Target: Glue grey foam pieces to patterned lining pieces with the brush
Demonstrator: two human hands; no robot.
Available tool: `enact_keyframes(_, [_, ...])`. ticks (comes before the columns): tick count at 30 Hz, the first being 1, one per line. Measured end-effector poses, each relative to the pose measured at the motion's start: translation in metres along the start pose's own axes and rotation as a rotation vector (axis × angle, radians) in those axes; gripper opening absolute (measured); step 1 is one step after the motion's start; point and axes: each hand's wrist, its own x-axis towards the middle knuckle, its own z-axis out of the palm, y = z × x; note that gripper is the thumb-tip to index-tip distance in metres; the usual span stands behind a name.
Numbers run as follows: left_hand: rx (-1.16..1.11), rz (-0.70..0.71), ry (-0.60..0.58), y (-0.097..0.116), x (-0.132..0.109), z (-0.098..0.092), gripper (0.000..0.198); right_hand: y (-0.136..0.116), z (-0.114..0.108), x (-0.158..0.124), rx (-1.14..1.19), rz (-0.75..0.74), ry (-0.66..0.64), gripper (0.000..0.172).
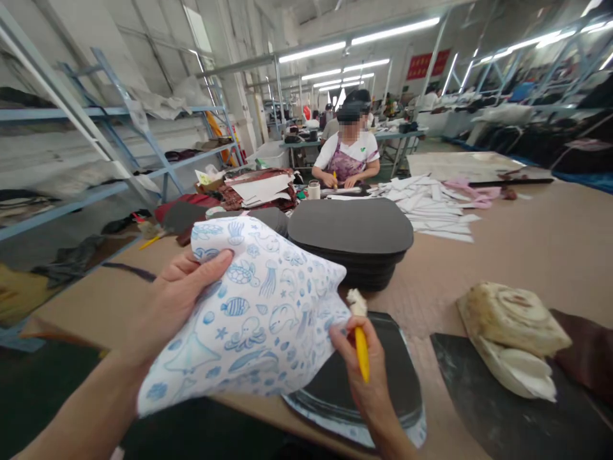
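Note:
A white fabric piece (pixel 258 313) printed with blue sea animals hangs between my two hands, held up over the table's front edge. My left hand (pixel 177 294) is closed on its left side, thumb on top. My right hand (pixel 368 370) pinches its right corner and also grips a yellow-handled brush (pixel 363 354) with whitish, clumped bristles pointing up. Under my right hand lies a dark rounded panel (pixel 393 358), with blue-and-white printed material showing along its lower edge; the fabric hides its left part. Just beyond stands a stack of dark rounded panels (pixel 349 227).
A glue-stained, yellowish container (pixel 517 319) sits on a dark sheet (pixel 460 364) at right. White strips (pixel 421 201) are heaped behind the stack. Across the brown table (pixel 541 243), a person (pixel 348 153) in an apron works. Blue shelving (pixel 129 108) stands left.

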Motion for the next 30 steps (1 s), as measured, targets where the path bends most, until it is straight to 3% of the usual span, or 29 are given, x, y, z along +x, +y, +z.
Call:
enact_keyframes(2, [0.01, -0.042, -0.145, -0.022, 0.006, 0.003, 0.04, -0.007, -0.033, 0.005, -0.283, -0.152, 0.135, 0.027])
enact_keyframes(5, [0.091, -0.053, -0.275, -0.072, 0.021, 0.008, 0.042, -0.009, -0.077, 0.007, -0.572, -0.29, 0.279, 0.026])
enact_keyframes(11, [0.196, -0.141, -0.419, -0.196, 0.059, 0.027, 0.035, 0.038, -0.132, 0.0, -0.859, -0.1, 0.253, 0.03])
enact_keyframes(14, [0.228, -0.207, -0.443, -0.235, 0.067, 0.029, 0.037, 0.064, -0.145, -0.005, -0.929, -0.007, 0.194, 0.027])
enact_keyframes(18, [0.276, -0.275, -0.46, -0.255, 0.057, 0.018, 0.062, 0.076, -0.153, -0.009, -0.973, 0.061, 0.141, 0.028])
enact_keyframes(23, [0.29, -0.265, -0.513, -0.266, 0.034, 0.004, 0.088, 0.078, -0.16, -0.001, -1.037, 0.085, 0.192, 0.032])
enact_keyframes(26, [0.303, -0.184, -0.498, -0.275, 0.024, 0.002, 0.088, 0.08, -0.164, 0.01, -1.054, 0.084, 0.211, 0.03])
enact_keyframes(30, [0.346, -0.089, -0.484, -0.279, 0.026, -0.001, 0.064, 0.077, -0.171, 0.015, -1.032, 0.06, 0.224, 0.03])
